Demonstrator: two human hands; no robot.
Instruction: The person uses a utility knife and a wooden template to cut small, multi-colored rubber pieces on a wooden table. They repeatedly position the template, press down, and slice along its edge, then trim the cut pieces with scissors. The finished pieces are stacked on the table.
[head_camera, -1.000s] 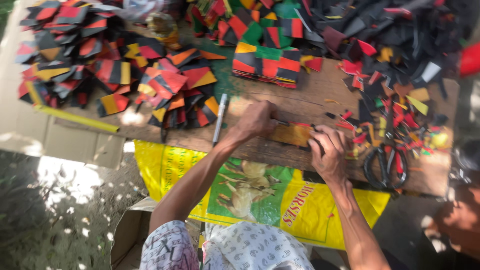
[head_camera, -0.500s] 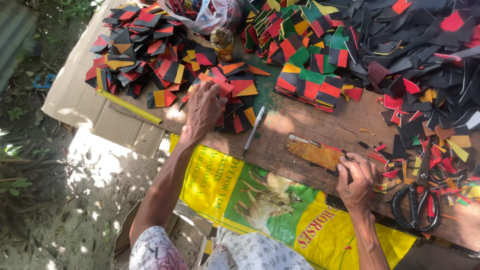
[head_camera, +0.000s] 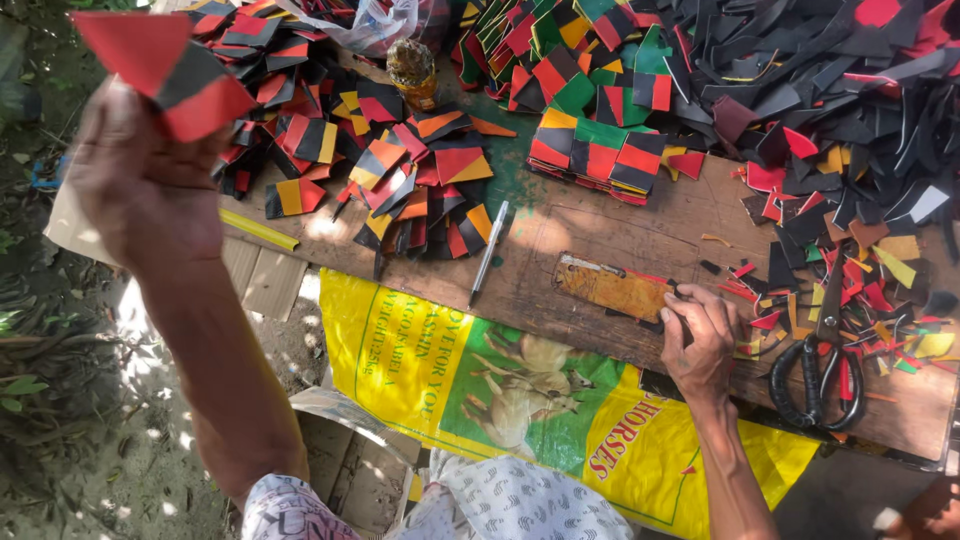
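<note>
We see a wooden board (head_camera: 600, 225) running from the far left to the near right, and its near edge hangs over a yellow and green sack (head_camera: 500, 390). The only bare stretch of the board lies in the middle, between the piles; the rest is crowded. On the left a heap of red, black and orange cut pieces (head_camera: 400, 180) spreads almost to the board's near edge. On the far side a tidier stack of green, red and black squares (head_camera: 595, 150) sits beside a wide litter of black scraps (head_camera: 830, 90) on the right. A grey pen (head_camera: 489, 252) lies in the open stretch, just right of the left heap. Black-handled scissors (head_camera: 820, 360) rest near the right end among small offcuts. A small golden jar (head_camera: 412, 70) stands at the far side.

Our left hand (head_camera: 145, 190) is raised well above the board at the left, fingers closed on a red and black piece (head_camera: 165, 70). Our right hand (head_camera: 700, 340) is curled at the board's near edge, fingertips pressing the right end of a brown flat template (head_camera: 612, 290), which lies flat on the bare wood.
</note>
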